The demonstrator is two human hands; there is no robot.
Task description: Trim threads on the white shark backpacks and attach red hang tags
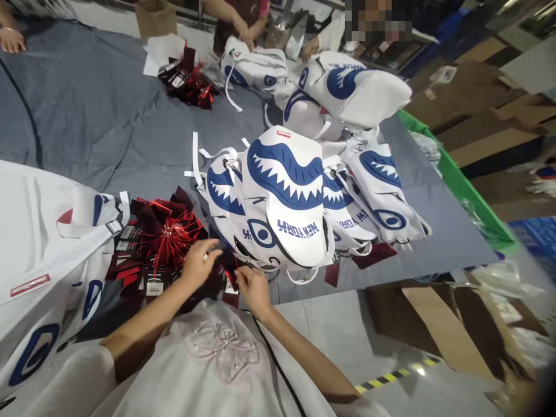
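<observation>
In front of me stands a white backpack (282,191) printed with a blue shark mouth, an eye and NEW YORK lettering. My right hand (254,289) is closed near its lower left side, thumb and finger pinching the red string of a hang tag (231,286). My left hand (200,263) is just left of it, fingers bent and apart, with nothing visible in them. Beside and partly behind that hand lies a bundle of dark red hang tags (167,231) with red strings fanned out. Another white backpack (228,185) leans behind the front one.
More white backpacks (354,87) stand across the grey-covered table (87,116). A large white bag (39,243) fills the left side. A second tag bundle (186,81) lies farther back, near co-workers' hands (247,35). A green-edged bin (460,185) and cardboard boxes (417,324) are on the right.
</observation>
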